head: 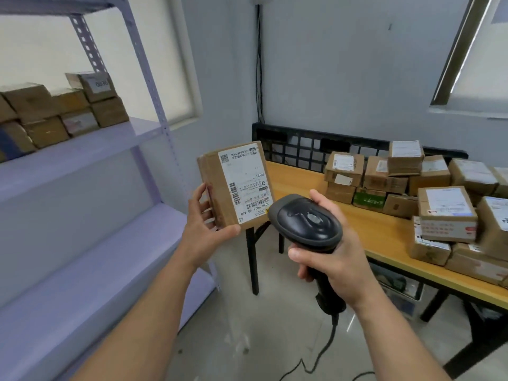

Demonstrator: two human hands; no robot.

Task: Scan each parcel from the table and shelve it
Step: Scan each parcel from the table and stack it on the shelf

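My left hand point(204, 229) grips a brown cardboard parcel point(220, 188) by its lower left corner, holding it upright with its white shipping label facing me. My right hand point(334, 254) grips the handle of a black barcode scanner point(306, 222), whose head sits just right of the parcel's bottom edge, close to the label's barcodes. The scanner's cable hangs down to the floor. Several more cardboard parcels point(445, 213) are piled on the wooden table point(368, 229) at the right.
A pale purple metal shelf unit point(82, 166) stands at the left, with several parcels point(63, 114) stacked on its upper board; the lower boards show bare surface. A black crate point(308, 144) sits behind the table. Grey tiled floor lies below.
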